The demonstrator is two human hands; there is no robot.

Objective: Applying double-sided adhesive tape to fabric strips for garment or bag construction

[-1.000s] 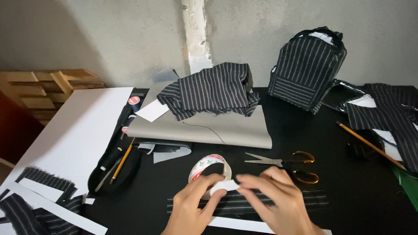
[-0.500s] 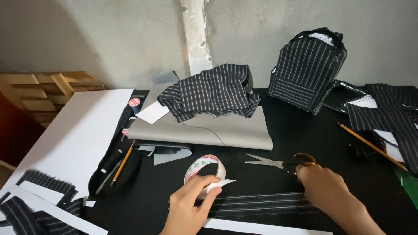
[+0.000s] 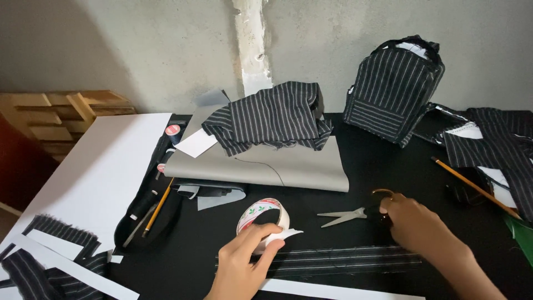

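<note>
White tape (image 3: 265, 218), light and sticky, sits near the table's (image 3: 388, 166) front edge, its free end pinched by the left hand (image 3: 244, 264). The right hand (image 3: 413, 225) closes on the scissors (image 3: 355, 214) handles, the safest hold.

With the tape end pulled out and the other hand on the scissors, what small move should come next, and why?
Probably lift the scissors toward the tape roll: the right hand already covers their handles, blades lying open on the table, while the left hand pinches the tape's free end, uncut.
</note>
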